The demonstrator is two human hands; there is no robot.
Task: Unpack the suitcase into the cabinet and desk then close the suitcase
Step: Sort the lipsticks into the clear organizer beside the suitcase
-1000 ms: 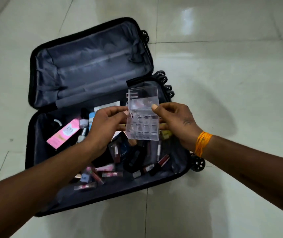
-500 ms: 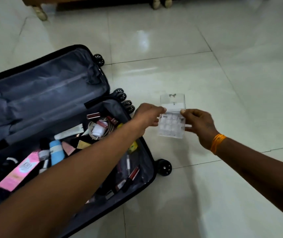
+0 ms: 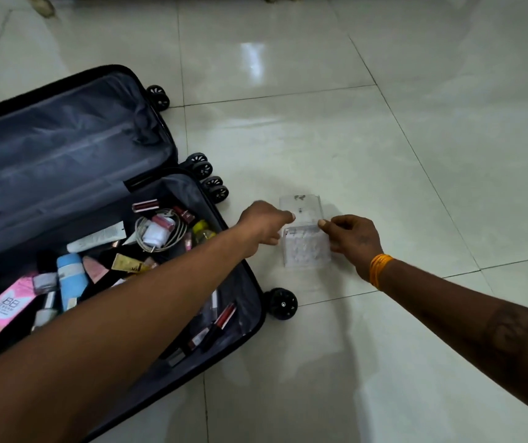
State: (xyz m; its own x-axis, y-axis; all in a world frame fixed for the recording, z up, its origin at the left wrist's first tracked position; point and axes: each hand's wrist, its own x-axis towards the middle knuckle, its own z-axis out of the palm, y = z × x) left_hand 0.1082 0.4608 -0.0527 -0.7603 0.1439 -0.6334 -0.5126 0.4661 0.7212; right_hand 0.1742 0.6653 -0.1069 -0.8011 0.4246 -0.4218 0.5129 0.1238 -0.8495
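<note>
Black suitcase [image 3: 74, 187] open flat on floor, cosmetics inside; clear organizer [image 3: 304, 231] beside.

Clear organizer [image 3: 304, 238] gone from over suitcase [image 3: 102, 199] contents — now lower, over floor tile [image 3: 384, 174] at frame centre-right, just right of suitcase. Left hand [image 3: 264, 223] and right hand [image 3: 350, 239] went with it, fingertips pinching its sides. View swung right — suitcase now at left edge.
</note>
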